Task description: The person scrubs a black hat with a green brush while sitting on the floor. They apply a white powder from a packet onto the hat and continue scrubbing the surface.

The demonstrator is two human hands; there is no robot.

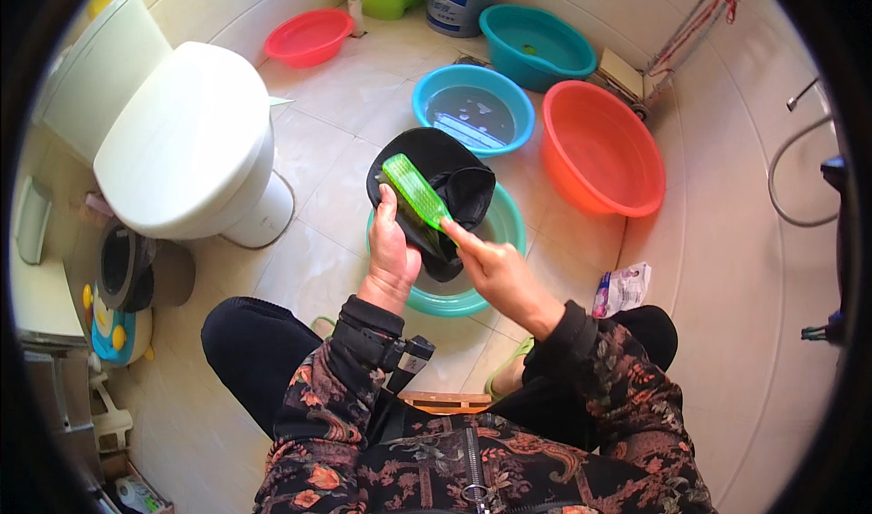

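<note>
My left hand (392, 252) holds a black cap (470, 194) from the left, its thumb on the brim and the other fingers hidden beneath. In my right hand (501, 275) is the handle of a bright green plastic scrubbing brush (415, 190), whose head lies over the cap's brim. Its bristles face down and are mostly hidden. Both are above a mint-green basin (507, 231) on the tiled floor, which holds cloudy water.
A blue basin (420, 109) with water stands just beyond, an orange-red basin (603, 149) to its right, and a teal basin (538, 44) behind. A white toilet (194, 146) is at left. A printed plastic packet (623, 289) lies by my right knee.
</note>
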